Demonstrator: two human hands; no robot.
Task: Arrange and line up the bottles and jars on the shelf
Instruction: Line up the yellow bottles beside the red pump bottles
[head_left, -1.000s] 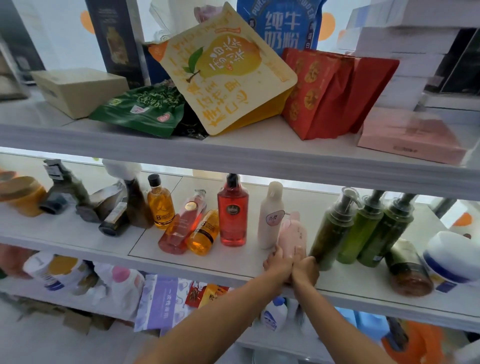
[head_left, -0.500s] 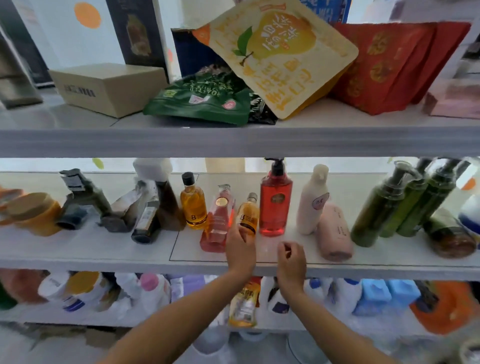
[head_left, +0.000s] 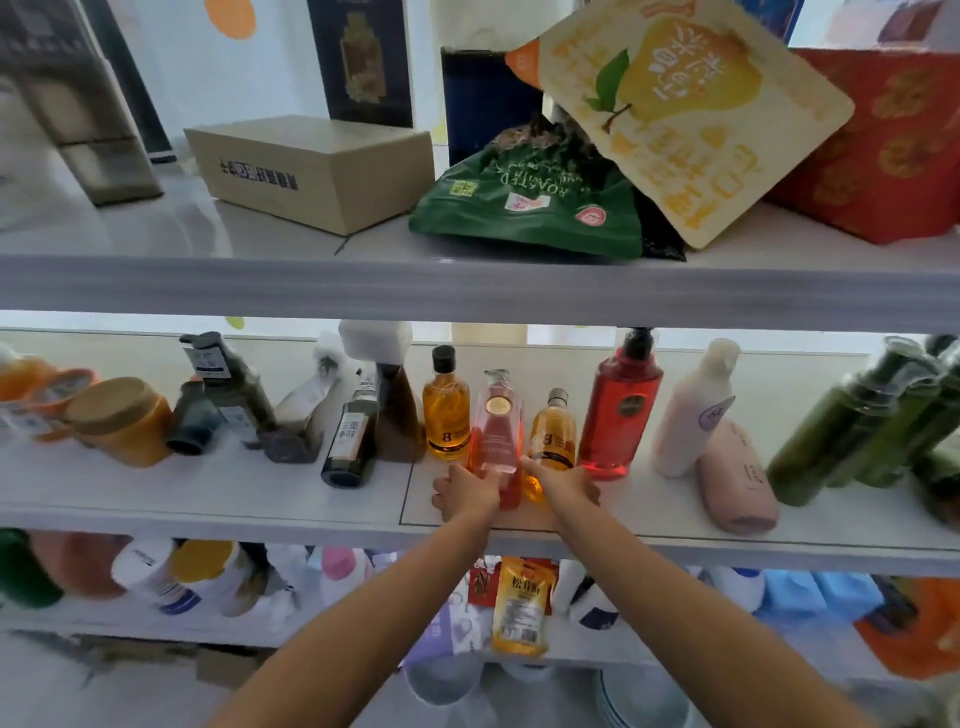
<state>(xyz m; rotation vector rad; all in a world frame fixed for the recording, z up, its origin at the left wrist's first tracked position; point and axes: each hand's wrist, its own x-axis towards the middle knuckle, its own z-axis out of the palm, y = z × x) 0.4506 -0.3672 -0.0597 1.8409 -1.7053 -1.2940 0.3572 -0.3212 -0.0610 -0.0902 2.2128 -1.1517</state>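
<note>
Two hands are working side by side just left of the red bottle, which is standing upright on the shelf. The left hand is curling its fingers around the base of the pink bottle, and the right hand is gripping the base of the amber bottle, the one lying nearest the red bottle. Both bottles seem to be leaning back with their bases toward the front edge, so holding them low is probably meant to let each be tipped up onto its foot and slid into line. Farther left of the red bottle, a black-capped bottle is standing straight, while a dark bottle and several others are lying toppled. Right of the red bottle, a white bottle is leaning against a beige bottle on its side, so much of the row is awaiting straightening.
</note>
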